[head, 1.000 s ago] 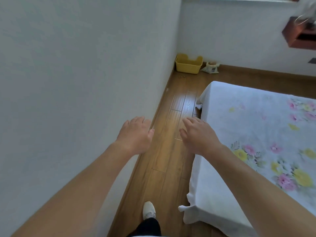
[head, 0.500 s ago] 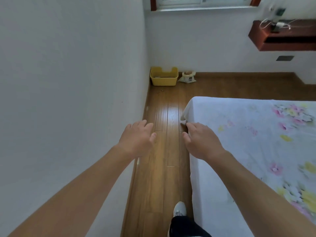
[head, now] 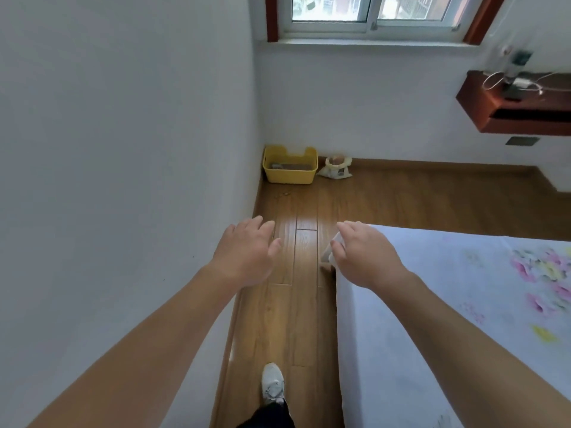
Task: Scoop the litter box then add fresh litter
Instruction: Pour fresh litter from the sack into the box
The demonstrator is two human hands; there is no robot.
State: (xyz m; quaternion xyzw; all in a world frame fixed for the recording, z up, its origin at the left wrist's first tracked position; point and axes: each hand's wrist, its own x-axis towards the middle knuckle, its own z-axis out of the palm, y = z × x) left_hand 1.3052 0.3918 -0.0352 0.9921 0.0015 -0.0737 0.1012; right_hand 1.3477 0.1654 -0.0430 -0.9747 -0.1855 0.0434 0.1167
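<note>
A yellow plastic litter box (head: pixel 289 175) stands on the wooden floor in the far corner, against the left wall, with brown litter and a small grey object inside. Right of it sits an open white bag (head: pixel 335 168) holding brown litter. My left hand (head: pixel 247 254) and my right hand (head: pixel 361 254) are stretched out in front of me, palms down, fingers relaxed, and hold nothing. Both hands are well short of the litter box.
A narrow strip of wooden floor (head: pixel 304 304) runs between the white wall (head: pixel 123 180) on the left and a bed with a floral sheet (head: pixel 448 304) on the right. A few crumbs (head: pixel 282 195) lie before the box. A red-brown shelf (head: pixel 513 106) hangs at right under a window (head: pixel 370 13).
I have walked forward along the bed, so the litter box and bag are nearer and the window has come into view. Both hands stay empty and outstretched.
</note>
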